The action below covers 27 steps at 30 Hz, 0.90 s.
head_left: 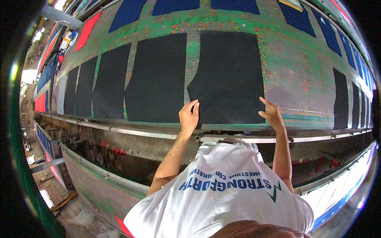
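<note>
A black cut fabric panel [230, 75] lies flat on the long paint-stained table [293, 79] in front of me. At its lower left edge is my left hand [188, 117], thumb and fingers pinched together on the cloth's border. My right hand [272, 115] is by the lower right edge, thumb and index finger apart, the fingertips touching or nearly touching the cloth. To the left, a second black panel [156, 79] lies flat, separated by a narrow strip of bare table.
More black panels [111, 83] continue leftward, and others [340, 99] lie far right. Navy panels [234, 4] line the table's far side, with a red piece [87, 31] at the far left. A metal rail [158, 135] runs along the near edge. Another table [103, 194] stands behind me.
</note>
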Each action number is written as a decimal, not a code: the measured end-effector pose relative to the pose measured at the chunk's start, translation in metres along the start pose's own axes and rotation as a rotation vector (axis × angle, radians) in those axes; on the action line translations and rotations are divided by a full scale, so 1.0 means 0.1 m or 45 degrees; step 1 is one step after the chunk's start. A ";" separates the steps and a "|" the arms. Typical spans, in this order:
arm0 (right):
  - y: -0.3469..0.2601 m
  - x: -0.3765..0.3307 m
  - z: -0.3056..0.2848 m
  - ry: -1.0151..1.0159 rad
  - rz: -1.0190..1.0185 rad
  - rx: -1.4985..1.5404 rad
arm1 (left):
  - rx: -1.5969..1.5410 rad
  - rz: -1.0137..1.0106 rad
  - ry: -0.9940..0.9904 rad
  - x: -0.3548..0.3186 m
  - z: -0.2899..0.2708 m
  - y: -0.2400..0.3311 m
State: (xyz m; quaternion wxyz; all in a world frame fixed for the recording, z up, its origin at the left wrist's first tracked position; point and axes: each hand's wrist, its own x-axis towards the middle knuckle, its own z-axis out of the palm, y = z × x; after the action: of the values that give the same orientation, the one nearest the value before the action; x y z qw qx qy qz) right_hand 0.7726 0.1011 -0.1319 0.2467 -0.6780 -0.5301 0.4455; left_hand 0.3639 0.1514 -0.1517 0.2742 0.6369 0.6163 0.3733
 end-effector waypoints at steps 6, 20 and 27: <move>0.15 -0.07 0.10 0.072 -0.028 0.054 | 0.068 0.015 -0.023 -0.07 0.09 -0.18; 0.17 -0.10 0.21 0.116 0.047 -0.248 | 0.004 -0.013 -0.004 -0.05 0.07 -0.24; 0.15 -0.13 0.21 0.166 -0.063 -0.325 | 0.015 -0.029 -0.008 -0.03 0.05 -0.20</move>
State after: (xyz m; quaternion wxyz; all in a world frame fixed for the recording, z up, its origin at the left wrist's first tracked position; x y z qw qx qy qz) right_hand 0.7612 0.0810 -0.1502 0.2032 -0.7182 -0.5818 0.3231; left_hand 0.3563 0.1503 -0.1712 0.2766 0.6327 0.6248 0.3644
